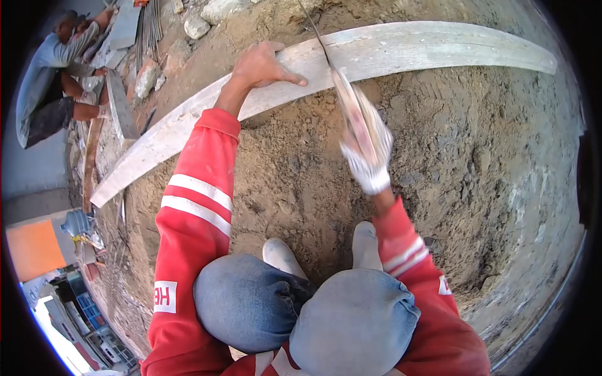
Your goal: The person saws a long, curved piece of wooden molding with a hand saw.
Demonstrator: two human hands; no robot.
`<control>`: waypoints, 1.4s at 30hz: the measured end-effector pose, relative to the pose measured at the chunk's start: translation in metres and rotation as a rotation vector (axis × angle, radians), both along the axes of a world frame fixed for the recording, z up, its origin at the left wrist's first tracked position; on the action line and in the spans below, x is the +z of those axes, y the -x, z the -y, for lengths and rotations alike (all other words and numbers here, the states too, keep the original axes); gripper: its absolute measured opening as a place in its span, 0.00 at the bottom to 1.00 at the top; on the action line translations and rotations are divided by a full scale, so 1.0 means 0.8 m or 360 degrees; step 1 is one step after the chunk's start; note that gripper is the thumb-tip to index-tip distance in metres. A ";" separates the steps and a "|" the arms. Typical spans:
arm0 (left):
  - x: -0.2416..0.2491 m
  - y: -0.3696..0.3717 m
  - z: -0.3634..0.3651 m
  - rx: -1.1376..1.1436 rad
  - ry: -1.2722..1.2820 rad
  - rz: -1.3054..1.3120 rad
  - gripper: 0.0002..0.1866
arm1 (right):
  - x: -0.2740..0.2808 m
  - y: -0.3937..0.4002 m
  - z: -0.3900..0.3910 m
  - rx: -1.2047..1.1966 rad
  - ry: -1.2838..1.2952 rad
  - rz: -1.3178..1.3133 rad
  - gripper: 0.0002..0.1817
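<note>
A long pale wooden board [426,47] lies across the dirt in front of my knees. My bare left hand [262,66] presses on its upper face, fingers over the far edge and thumb stretched along the board. In my gloved right hand [367,141], somewhat blurred, is the wooden handle of a saw [357,116]. Its thin dark blade crosses the board at an angle, to the right of my left hand.
At the upper left a person [53,69] crouches beside another board [119,106]. Stones [147,78] and thin metal rods [148,34] lie near there. Loose dirt [288,156] spreads below the long board. A blue bottle [76,222] stands at the left.
</note>
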State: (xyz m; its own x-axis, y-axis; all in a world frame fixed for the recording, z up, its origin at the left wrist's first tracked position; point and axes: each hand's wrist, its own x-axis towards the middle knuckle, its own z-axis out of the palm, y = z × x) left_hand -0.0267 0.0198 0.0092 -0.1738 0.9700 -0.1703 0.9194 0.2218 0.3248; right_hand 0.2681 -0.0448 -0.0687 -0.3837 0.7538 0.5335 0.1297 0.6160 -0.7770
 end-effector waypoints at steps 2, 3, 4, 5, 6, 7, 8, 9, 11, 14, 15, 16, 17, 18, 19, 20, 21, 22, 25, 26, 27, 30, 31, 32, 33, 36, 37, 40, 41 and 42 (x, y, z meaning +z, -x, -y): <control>-0.002 0.005 -0.003 0.0005 -0.0034 0.0016 0.51 | -0.002 -0.055 0.054 0.0018 0.0151 0.0191 0.41; -0.009 0.008 -0.005 -0.0007 -0.0054 0.0013 0.51 | 0.006 -0.078 0.081 0.0028 0.0171 0.0347 0.42; -0.018 0.011 -0.005 0.0017 -0.0052 0.0027 0.51 | 0.017 -0.094 0.095 0.0041 0.0160 0.0456 0.43; -0.025 0.011 -0.005 0.0051 -0.0145 -0.0041 0.50 | 0.028 -0.096 0.097 0.0048 0.0138 0.0493 0.44; -0.027 0.012 -0.004 0.0066 -0.0235 -0.0118 0.49 | 0.031 -0.091 0.090 0.0054 0.0221 0.0543 0.43; -0.027 0.011 -0.003 0.0048 -0.0225 -0.0124 0.49 | 0.032 -0.085 0.082 0.0047 0.0304 0.0590 0.42; -0.018 0.008 -0.004 0.0026 -0.0172 -0.0092 0.49 | 0.002 -0.065 0.065 0.0033 0.0337 0.0365 0.41; -0.012 0.002 -0.003 0.0008 -0.0116 -0.0053 0.49 | -0.015 -0.033 0.030 0.0008 0.0288 0.0193 0.40; -0.009 -0.003 -0.002 -0.0001 -0.0124 -0.0079 0.49 | -0.027 0.019 -0.020 -0.0024 0.0165 -0.0038 0.39; -0.006 0.000 0.005 0.0002 -0.0130 -0.0085 0.49 | 0.005 0.037 -0.034 -0.0006 0.0114 -0.0130 0.38; -0.003 -0.002 0.006 -0.0010 -0.0160 -0.0051 0.49 | 0.001 0.022 -0.020 -0.0011 0.0068 -0.0069 0.37; 0.000 -0.003 0.006 0.0001 -0.0164 -0.0040 0.49 | -0.006 0.000 -0.001 -0.0023 0.0070 0.0021 0.37; 0.011 -0.006 0.004 0.0010 -0.0094 -0.0016 0.53 | -0.011 -0.028 0.027 -0.0018 0.0116 0.0131 0.37; 0.012 -0.007 0.005 0.0029 -0.0014 0.0013 0.56 | -0.014 -0.059 0.059 0.0005 0.0196 0.0252 0.37; 0.005 -0.005 0.004 0.0047 -0.0014 0.0019 0.56 | -0.013 -0.088 0.087 0.0037 0.0280 0.0345 0.37; -0.001 -0.003 0.003 0.0058 -0.0082 -0.0019 0.57 | -0.009 -0.111 0.107 0.0077 0.0356 0.0389 0.37; -0.006 0.000 0.004 0.0059 -0.0139 -0.0065 0.58 | 0.001 -0.120 0.117 0.0103 0.0403 0.0397 0.37; -0.012 0.001 0.006 0.0057 -0.0128 -0.0081 0.58 | 0.007 -0.116 0.114 0.0094 0.0404 0.0406 0.36; -0.014 -0.004 0.004 0.0032 -0.0334 -0.0229 0.54 | -0.031 -0.051 0.046 0.0016 0.0401 0.0136 0.35; -0.001 -0.012 0.006 0.0054 -0.0167 -0.0182 0.54 | -0.063 -0.015 0.009 -0.0012 0.0344 0.0008 0.34; 0.006 -0.017 0.008 0.0082 0.0004 -0.0139 0.55 | -0.051 0.011 -0.017 -0.0014 0.0196 -0.0039 0.32; 0.000 -0.011 0.010 0.0069 -0.0031 -0.0102 0.56 | 0.002 0.039 -0.052 0.0003 -0.0105 -0.0055 0.26; -0.004 -0.008 0.009 0.0086 -0.0036 -0.0087 0.56 | -0.009 0.028 -0.051 -0.0120 -0.0509 -0.0049 0.26; -0.008 -0.008 0.012 0.0062 -0.0089 -0.0123 0.56 | -0.012 0.008 -0.029 -0.0092 -0.0364 0.0020 0.27; -0.010 -0.006 0.014 0.0037 -0.0147 -0.0167 0.57 | -0.011 -0.021 0.004 -0.0057 -0.0139 0.0131 0.29; -0.013 -0.005 0.016 0.0007 -0.0217 -0.0212 0.56 | -0.010 -0.106 0.097 0.0013 0.0274 0.0426 0.34; -0.018 -0.009 0.017 0.0010 -0.0204 -0.0203 0.56 | -0.004 -0.124 0.117 0.0041 0.0370 0.0446 0.35; -0.010 -0.017 0.019 0.0076 -0.0177 -0.0314 0.55 | 0.002 -0.109 0.106 0.0042 0.0377 0.0471 0.37; -0.003 -0.019 0.019 0.0076 -0.0131 -0.0286 0.55 | -0.015 -0.078 0.073 0.0009 0.0325 0.0343 0.34; 0.000 -0.024 0.020 0.0078 -0.0079 -0.0246 0.54 | -0.032 -0.048 0.041 -0.0021 0.0267 0.0220 0.32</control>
